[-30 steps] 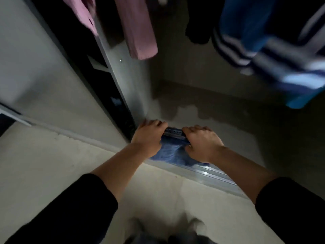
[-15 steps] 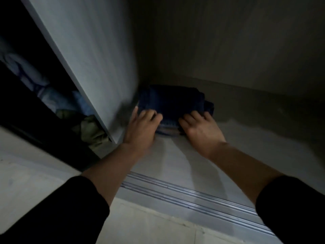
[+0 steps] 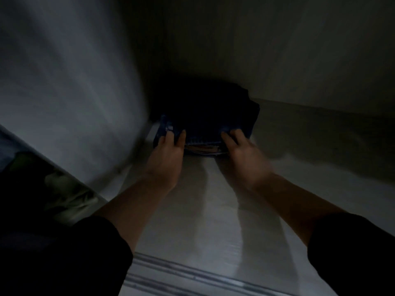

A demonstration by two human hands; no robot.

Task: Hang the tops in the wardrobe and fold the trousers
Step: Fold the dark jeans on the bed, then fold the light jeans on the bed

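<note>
1. Change: the folded trousers were at the door track a second ago. Now they sit deep in the wardrobe's back-left corner, pushed ahead of both hands. My read: the fold is done and stowing is nearly finished.
2. Grip: the left hand has straight fingers flat on the stack's near edge, pushing rather than holding. The right hand is blurred, with fingers bent over the same edge. Can't tell if it pinches.
3. Around: the side panel is just left of the left hand. The back wall is right beyond the stack. The door track is behind the wrists. Bundled clothes lie past the panel.
4. In the way: the corner itself, so little travel is left. It is dark, and the stack's far edge is unreadable.
</note>
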